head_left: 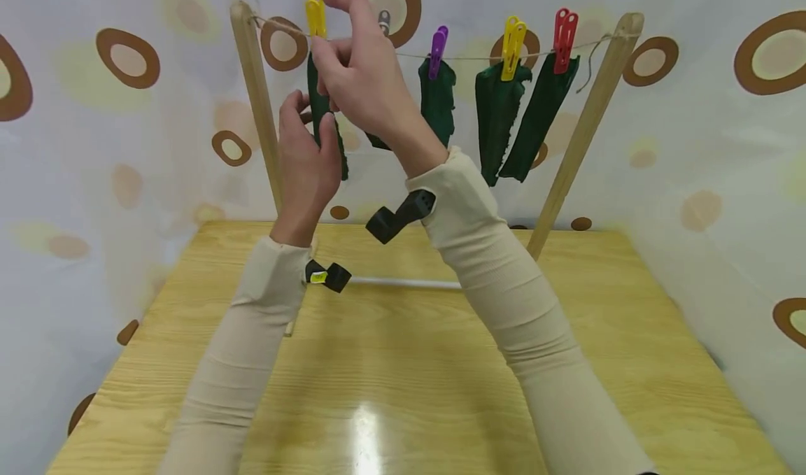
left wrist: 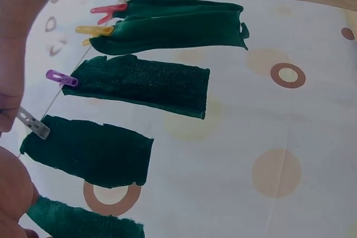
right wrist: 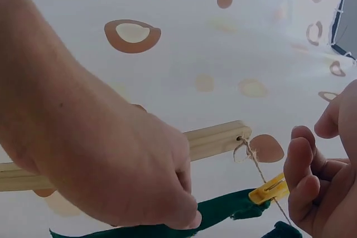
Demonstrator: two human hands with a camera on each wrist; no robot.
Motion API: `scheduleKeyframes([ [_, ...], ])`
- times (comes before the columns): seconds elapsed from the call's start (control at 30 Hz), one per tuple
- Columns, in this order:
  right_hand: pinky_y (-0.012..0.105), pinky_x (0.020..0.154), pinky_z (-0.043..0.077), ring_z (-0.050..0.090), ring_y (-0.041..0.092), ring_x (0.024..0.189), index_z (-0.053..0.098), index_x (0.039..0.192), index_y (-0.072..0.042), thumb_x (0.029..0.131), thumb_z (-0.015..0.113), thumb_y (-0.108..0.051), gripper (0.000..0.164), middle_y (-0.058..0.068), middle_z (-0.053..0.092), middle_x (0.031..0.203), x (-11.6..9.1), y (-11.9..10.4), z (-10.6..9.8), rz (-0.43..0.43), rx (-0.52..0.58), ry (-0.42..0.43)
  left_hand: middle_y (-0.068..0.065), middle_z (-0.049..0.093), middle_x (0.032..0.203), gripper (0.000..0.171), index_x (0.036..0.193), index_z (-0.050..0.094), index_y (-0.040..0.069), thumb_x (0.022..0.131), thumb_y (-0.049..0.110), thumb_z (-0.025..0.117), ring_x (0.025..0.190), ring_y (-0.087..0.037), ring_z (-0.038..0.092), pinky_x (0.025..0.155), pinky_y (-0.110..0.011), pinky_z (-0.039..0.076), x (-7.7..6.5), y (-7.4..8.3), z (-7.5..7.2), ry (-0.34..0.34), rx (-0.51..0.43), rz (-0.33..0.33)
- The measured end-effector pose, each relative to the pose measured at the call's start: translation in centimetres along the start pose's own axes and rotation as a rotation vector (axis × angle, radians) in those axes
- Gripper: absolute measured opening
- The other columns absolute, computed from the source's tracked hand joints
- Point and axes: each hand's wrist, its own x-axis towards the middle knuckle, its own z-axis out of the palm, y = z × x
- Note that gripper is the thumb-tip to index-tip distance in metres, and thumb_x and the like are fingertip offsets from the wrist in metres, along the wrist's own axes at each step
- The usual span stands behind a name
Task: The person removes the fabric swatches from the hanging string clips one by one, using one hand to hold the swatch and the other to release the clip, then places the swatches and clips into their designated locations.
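Observation:
A narrow dark green cloth [head_left: 320, 104] hangs at the left end of a string, under a yellow clothespin [head_left: 316, 17]. My left hand [head_left: 308, 167] holds this cloth from its side, thumb in front and fingers behind. Its thumb tip lies on the green fabric in the right wrist view. My right hand [head_left: 368, 76] is raised beside the yellow clothespin, index finger stretched toward its top and the other fingers loosely bent. In the right wrist view, those fingers partly cover the clothespin's handle end. A grey clothespin [left wrist: 34, 124] bears the neighbouring green cloth [left wrist: 92, 151], mostly hidden in the head view.
Farther right, more green cloths hang from purple [head_left: 437, 52], yellow [head_left: 513, 48] and red [head_left: 564, 41] clothespins. Wooden posts [head_left: 255, 90] carry the string [head_left: 469, 58] at both ends. A pale rod [head_left: 403, 283] crosses low above the wooden table [head_left: 390, 363]. Patterned sheeting surrounds it.

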Motion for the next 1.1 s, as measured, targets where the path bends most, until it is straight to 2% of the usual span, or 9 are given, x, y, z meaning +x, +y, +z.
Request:
scheduleKeyframes([
  [0.13,0.024,0.071,0.052,0.055,0.02,0.063,0.023,0.15,-0.012,0.101,0.049,-0.019,0.056,0.01,0.057,0.077,0.6,-0.7,0.0,0.066,-0.019,-0.005,-0.013,0.045,0.139,0.049,0.142,0.032,0.003,0.102,0.028,0.042,0.123,-0.021,0.048,0.1,-0.027,0.044,0.2,-0.2,0.2,-0.045,-0.044,-0.01],
  [0.3,0.024,0.072,0.052,0.055,0.016,0.06,0.018,0.152,-0.016,0.101,0.048,-0.022,0.06,0.008,0.057,0.08,2.0,-1.5,0.6,0.127,-0.034,-0.016,-0.013,0.048,0.139,0.051,0.142,0.031,0.004,0.101,0.032,0.044,0.122,-0.022,0.05,0.102,-0.03,0.044,0.8,-0.5,-0.4,-0.066,-0.043,-0.051],
  [0.47,0.022,0.07,0.052,0.055,0.012,0.058,0.018,0.153,-0.021,0.101,0.048,-0.023,0.06,0.006,0.057,0.083,2.9,-1.7,1.1,0.195,-0.088,0.002,-0.014,0.055,0.129,0.046,0.138,0.038,0.004,0.101,0.032,0.045,0.113,-0.022,0.055,0.098,-0.029,0.046,1.3,-0.8,-0.5,-0.057,-0.067,-0.058],
  [0.7,0.02,0.066,0.051,0.054,0.014,0.055,0.018,0.153,-0.022,0.101,0.048,-0.023,0.061,0.004,0.057,0.078,3.3,-1.3,1.6,0.228,-0.114,-0.017,-0.012,0.061,0.118,0.037,0.131,0.05,0.006,0.101,0.026,0.05,0.097,-0.023,0.059,0.091,-0.03,0.049,1.3,-0.7,-0.6,-0.047,-0.067,-0.091],
  [0.83,0.022,0.065,0.051,0.054,0.014,0.055,0.018,0.153,-0.021,0.101,0.049,-0.023,0.06,0.003,0.056,0.075,3.2,-0.8,1.9,0.239,-0.087,-0.025,-0.013,0.063,0.104,0.032,0.124,0.057,0.004,0.1,0.024,0.051,0.084,-0.019,0.056,0.079,-0.023,0.048,1.3,-0.7,-0.6,-0.032,-0.05,-0.064],
  [0.93,0.022,0.062,0.051,0.055,0.015,0.055,0.019,0.153,-0.021,0.101,0.049,-0.024,0.06,0.003,0.057,0.075,3.2,-0.6,2.1,0.239,-0.081,-0.021,-0.011,0.06,0.087,0.029,0.115,0.063,0.001,0.099,0.023,0.053,0.074,-0.015,0.05,0.066,-0.018,0.04,1.6,-0.7,-0.4,-0.001,-0.032,-0.029],
  [1.0,0.021,0.061,0.05,0.055,0.015,0.055,0.019,0.153,-0.022,0.1,0.05,-0.025,0.061,0.003,0.057,0.077,3.2,-0.5,2.3,0.246,-0.084,-0.012,-0.01,0.057,0.08,0.027,0.11,0.065,-0.001,0.099,0.021,0.054,0.07,-0.013,0.046,0.062,-0.018,0.035,1.8,-0.7,-0.4,0.014,-0.024,-0.006],
  [1.1,0.02,0.062,0.05,0.055,0.014,0.056,0.018,0.153,-0.022,0.1,0.051,-0.026,0.062,0.003,0.057,0.079,3.2,-0.4,2.5,0.258,-0.078,-0.005,-0.012,0.059,0.08,0.027,0.108,0.067,0.0,0.099,0.021,0.053,0.069,-0.013,0.046,0.061,-0.019,0.035,1.9,-0.6,-0.4,0.018,-0.022,-0.007],
])
